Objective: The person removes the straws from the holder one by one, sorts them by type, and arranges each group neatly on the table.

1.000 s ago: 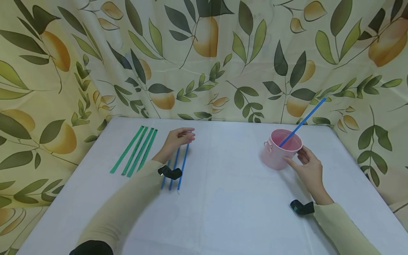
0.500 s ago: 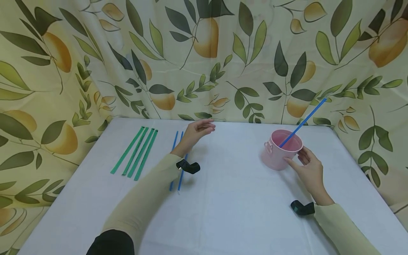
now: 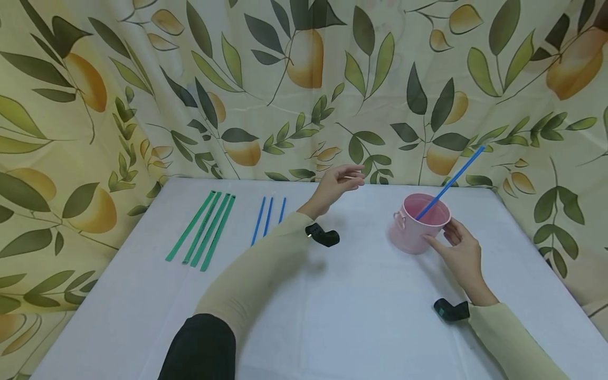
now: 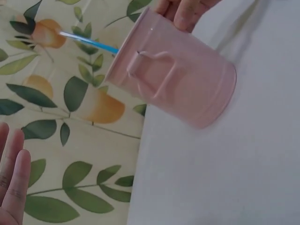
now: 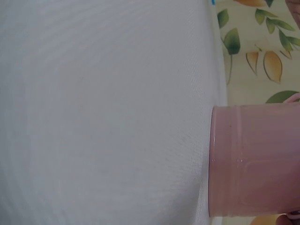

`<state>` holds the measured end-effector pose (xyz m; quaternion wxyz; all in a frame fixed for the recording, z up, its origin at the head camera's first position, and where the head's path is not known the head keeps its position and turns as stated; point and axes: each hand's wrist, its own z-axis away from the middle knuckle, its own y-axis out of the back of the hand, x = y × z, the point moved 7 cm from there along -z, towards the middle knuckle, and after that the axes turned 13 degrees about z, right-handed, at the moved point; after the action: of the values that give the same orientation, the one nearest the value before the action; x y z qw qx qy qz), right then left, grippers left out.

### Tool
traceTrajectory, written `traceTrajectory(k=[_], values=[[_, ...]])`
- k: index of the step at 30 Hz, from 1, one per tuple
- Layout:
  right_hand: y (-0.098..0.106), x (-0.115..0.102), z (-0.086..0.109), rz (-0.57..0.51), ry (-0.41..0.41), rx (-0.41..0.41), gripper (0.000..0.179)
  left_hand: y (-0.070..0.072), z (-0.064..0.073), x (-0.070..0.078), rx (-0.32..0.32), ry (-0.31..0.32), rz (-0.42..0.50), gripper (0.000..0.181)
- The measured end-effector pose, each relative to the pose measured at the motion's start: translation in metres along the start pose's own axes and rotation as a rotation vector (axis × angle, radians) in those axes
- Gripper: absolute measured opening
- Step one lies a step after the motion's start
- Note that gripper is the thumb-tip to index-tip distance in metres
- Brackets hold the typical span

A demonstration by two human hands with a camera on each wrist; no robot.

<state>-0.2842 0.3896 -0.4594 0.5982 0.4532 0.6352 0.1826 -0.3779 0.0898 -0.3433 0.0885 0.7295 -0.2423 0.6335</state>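
Observation:
A small pink bucket [image 3: 420, 227] stands on the right of the table, a side handle showing on its wall. One thin blue straw [image 3: 451, 182] leans in it, its upper part above the rim. My right hand [image 3: 459, 258] holds the bucket's right side between thumb and fingers. Over the table's back middle, left of the bucket, my left hand [image 3: 336, 187] is in the air with relaxed fingers and nothing in them. In the left wrist view its fingers [image 4: 16, 183] appear apart from the bucket [image 4: 183, 70].
Three more blue straws [image 3: 268, 214] lie left of my left hand, their near ends hidden by the sleeve. Further left, several flat green strips [image 3: 199, 229] lie side by side on the white tablecloth [image 3: 370, 316]. A leaf-and-fruit patterned curtain [image 3: 304, 116] hangs behind.
My left hand has moved right from above the blue straws toward the bucket, uncovering their far ends. The right hand, the bucket and the straw in it have stayed put.

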Motion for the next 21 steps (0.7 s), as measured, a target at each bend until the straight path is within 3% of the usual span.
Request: traceTrajectory(k=[11,15,21], values=[[0.006,-0.012,0.007,-0.028,0.021,0.015,0.085,-0.061,-0.034,0.002,-0.089,-0.074,-0.014,0.035],[0.005,-0.010,0.006,-0.026,0.013,0.004,0.085,-0.076,-0.044,0.000,-0.086,-0.055,-0.043,0.034],[0.006,-0.010,0.005,-0.020,0.012,-0.007,0.085,-0.097,-0.058,-0.004,-0.046,-0.025,-0.172,0.032]])
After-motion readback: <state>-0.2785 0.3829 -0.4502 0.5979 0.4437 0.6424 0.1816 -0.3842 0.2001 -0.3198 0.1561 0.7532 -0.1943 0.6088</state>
